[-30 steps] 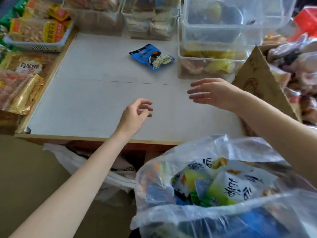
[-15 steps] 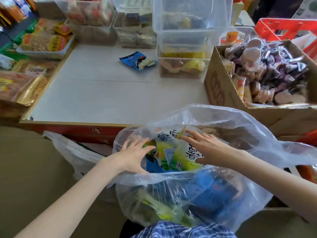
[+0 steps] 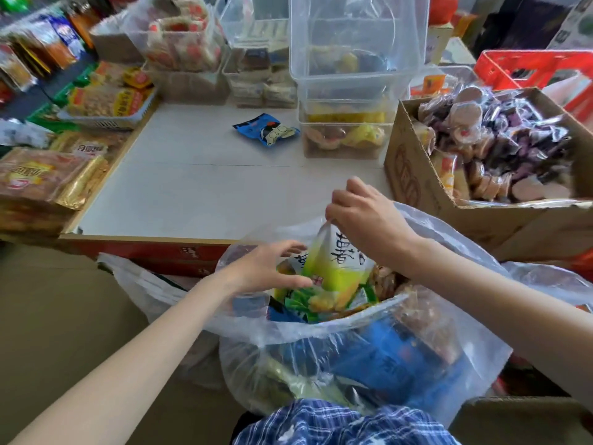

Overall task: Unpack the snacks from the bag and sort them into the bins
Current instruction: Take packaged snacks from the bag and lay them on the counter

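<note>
Nearest the viewer, a clear plastic bag sits low in front of the person, its mouth open and packed with snack packets (blue ones low down, green and yellow ones near the top). The left hand hovers at the near-left of the bag's mouth, fingers spread and loosely curved, gripping nothing; it lies just beside the packet, and contact cannot be told. The right hand pinches the top edge of a yellow-green snack packet between thumb and fingertips, the packet standing upright, its lower half among the others in the bag. The step in hand appears to be drawing this packet out. To do it well, the pinch is best kept on the sealed top edge and the lift made straight up, so that neighbouring packets are not dragged over the rim; the free left hand could press the bag's rim down or steady the packets below. Beyond the bag lies the white desk, bearing one blue packet near its far side. Farther off stand stacked clear bins, the lower ones holding yellow-wrapped goods, and to the right a cardboard box full of wrapped round cakes; which bin suits the green packet cannot be told from here
</note>
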